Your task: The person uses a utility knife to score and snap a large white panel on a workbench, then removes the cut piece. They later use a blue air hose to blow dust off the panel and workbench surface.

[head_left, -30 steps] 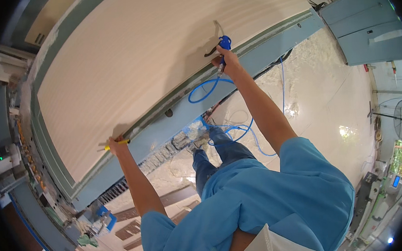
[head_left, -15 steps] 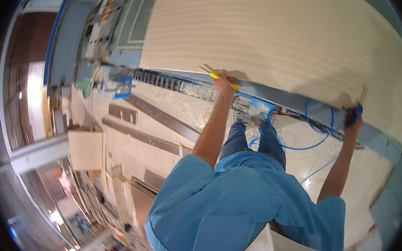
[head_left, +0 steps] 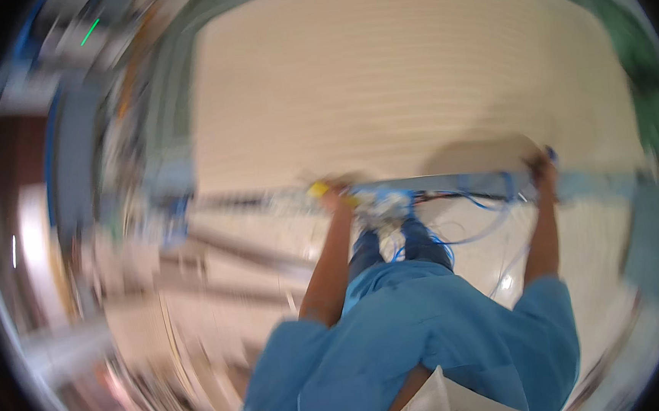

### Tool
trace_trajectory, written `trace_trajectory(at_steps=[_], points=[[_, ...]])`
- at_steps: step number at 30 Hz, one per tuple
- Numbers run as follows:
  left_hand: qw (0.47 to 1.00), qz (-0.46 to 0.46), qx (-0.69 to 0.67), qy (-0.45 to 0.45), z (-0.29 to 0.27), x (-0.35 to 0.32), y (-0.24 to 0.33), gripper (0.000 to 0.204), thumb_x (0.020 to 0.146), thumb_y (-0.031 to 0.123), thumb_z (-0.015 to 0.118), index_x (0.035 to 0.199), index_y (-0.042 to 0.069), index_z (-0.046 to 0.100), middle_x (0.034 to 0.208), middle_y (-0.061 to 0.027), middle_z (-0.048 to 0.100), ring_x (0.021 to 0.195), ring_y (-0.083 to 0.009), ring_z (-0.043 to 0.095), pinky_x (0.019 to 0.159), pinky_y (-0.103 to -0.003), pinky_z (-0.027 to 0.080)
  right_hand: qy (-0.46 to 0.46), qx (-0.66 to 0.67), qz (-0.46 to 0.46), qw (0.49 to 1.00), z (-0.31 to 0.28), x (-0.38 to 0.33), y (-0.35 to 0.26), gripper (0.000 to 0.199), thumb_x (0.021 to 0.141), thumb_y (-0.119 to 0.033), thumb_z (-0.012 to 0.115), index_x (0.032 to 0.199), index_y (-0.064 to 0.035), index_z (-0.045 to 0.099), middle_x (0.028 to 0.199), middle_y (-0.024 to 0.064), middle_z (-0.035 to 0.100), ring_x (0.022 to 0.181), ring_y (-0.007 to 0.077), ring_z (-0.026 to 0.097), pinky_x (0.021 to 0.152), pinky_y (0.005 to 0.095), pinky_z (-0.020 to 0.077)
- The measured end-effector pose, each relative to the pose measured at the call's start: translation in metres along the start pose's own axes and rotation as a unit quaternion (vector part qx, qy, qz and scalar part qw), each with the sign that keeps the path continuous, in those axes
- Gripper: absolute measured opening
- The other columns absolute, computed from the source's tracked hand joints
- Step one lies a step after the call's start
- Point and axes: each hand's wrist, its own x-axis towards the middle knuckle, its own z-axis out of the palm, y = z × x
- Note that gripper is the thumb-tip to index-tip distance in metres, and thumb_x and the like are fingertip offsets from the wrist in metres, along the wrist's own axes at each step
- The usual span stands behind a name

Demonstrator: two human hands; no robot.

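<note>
Both hands' grip (head_left: 334,195) (head_left: 541,169) on one beige panel (head_left: 412,77)

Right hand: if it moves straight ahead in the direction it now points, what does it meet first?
Probably the large cream ribbed panel just beyond the right hand; the picture is blurred, so depth is uncertain.
</note>
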Motion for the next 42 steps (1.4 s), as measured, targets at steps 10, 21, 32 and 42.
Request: trace_trajectory(at_steps=[10, 21, 32, 42], points=[[0.985, 0.076, -0.017, -0.157, -0.001, -0.008, 0.031, 0.036, 0.092, 0.041, 0.050, 0.104, 0.007, 0.054, 0.101, -0.0102, 0.058, 0.088, -0.0248, 0.058, 0.074, -0.039, 0.051, 0.354, 0.171, 0.372, 0.841, 0.026, 0.001, -0.070, 0.027, 0.070, -0.021, 0.078, 0.068, 0.0017, 0.063, 0.065, 0.0095, 0.063, 0.051, 0.0178, 0.061, 0.044, 0.0329, 0.0497], [0.984, 0.077, -0.006, -0.159, -0.007, 0.023, 0.035, 0.033, 0.088, 0.038, 0.047, 0.104, 0.009, 0.050, 0.091, -0.0132, 0.060, 0.072, -0.0339, 0.059, 0.065, -0.045, 0.051, 0.337, 0.242, 0.285, 0.864, 0.028, -0.008, -0.057, 0.023, 0.069, -0.015, 0.077, 0.075, 0.0037, 0.065, 0.069, 0.0084, 0.063, 0.056, 0.0179, 0.063, 0.048, 0.0307, 0.0528], [0.982, 0.046, -0.030, -0.183, -0.007, 0.014, 0.036, 0.043, 0.096, 0.048, 0.048, 0.102, 0.006, 0.050, 0.088, -0.0137, 0.059, 0.074, -0.0302, 0.057, 0.070, -0.043, 0.052, 0.365, 0.206, 0.326, 0.847, 0.018, 0.012, -0.032, 0.024, 0.069, -0.016, 0.078, 0.079, 0.0042, 0.068, 0.071, 0.0107, 0.065, 0.061, 0.0225, 0.065, 0.052, 0.0340, 0.0504], [0.985, 0.032, -0.098, -0.138, 0.009, 0.010, 0.035, 0.051, 0.096, 0.047, 0.051, 0.121, 0.003, 0.051, 0.127, -0.0163, 0.056, 0.119, -0.0367, 0.054, 0.104, -0.055, 0.043, 0.377, 0.207, 0.312, 0.847, 0.012, 0.012, -0.023, 0.025, 0.068, -0.019, 0.081, 0.073, 0.0010, 0.066, 0.069, 0.0089, 0.064, 0.056, 0.0176, 0.063, 0.042, 0.0306, 0.0414]])
